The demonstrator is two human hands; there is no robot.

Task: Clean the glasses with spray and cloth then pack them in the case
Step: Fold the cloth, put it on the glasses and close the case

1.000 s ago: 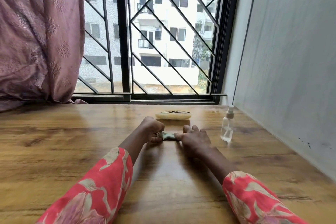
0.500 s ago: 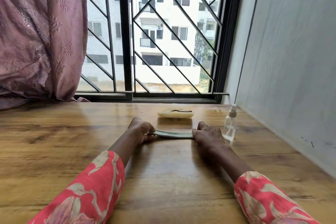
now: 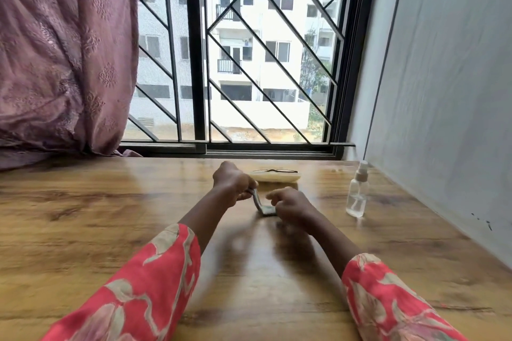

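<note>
My left hand (image 3: 232, 183) pinches one raised end of the folded cloth (image 3: 261, 205); my right hand (image 3: 291, 203) grips its other end down on the wooden table (image 3: 110, 230). Just beyond my grip, the glasses (image 3: 274, 171) rest on their cream case (image 3: 275, 176). The spray bottle (image 3: 356, 194) stands right of my right hand, apart.

One head-worn view looked forward and down along the wooden bench (image 3: 83, 230), facing the barred window (image 3: 249, 63) at 12 o'clock. The curtain (image 3: 63, 50) hung at 10 o'clock, the wall (image 3: 448, 91) at 2 o'clock. Both sleeves (image 3: 144, 285) entered near, from 6 o'clock.
</note>
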